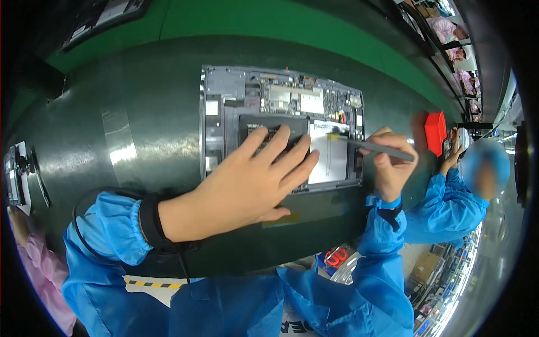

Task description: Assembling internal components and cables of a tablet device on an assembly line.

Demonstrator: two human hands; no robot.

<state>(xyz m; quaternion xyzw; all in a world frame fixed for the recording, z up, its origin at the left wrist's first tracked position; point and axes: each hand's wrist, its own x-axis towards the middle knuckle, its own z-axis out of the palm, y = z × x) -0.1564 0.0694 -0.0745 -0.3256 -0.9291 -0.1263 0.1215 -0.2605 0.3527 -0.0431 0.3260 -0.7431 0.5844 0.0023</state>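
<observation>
An opened device, like a laptop or tablet, lies in front of me, its grey casing [225, 84] facing up. Along its far side runs a circuit board [300, 100]. Below that sit a black battery [251, 124] and a shiny white panel [331, 163] with a small yellow tab [332, 136]. My left hand [252, 177] rests with spread fingers over the battery and the panel's edge. A slim dark tweezers-like tool [393, 151] is pinched in my right hand [390, 165]. Its tip reaches over the casing's right side, near the tab; exact contact is unclear.
A red bin [435, 133] stands at the right, beside a co-worker in blue [449, 208]. Far left are a dark device [17, 174], a slim tool [42, 182] and a pink sleeve [48, 264]. A cord [184, 264] hangs near my left wrist. Clear tape [119, 140] crosses the dark mat.
</observation>
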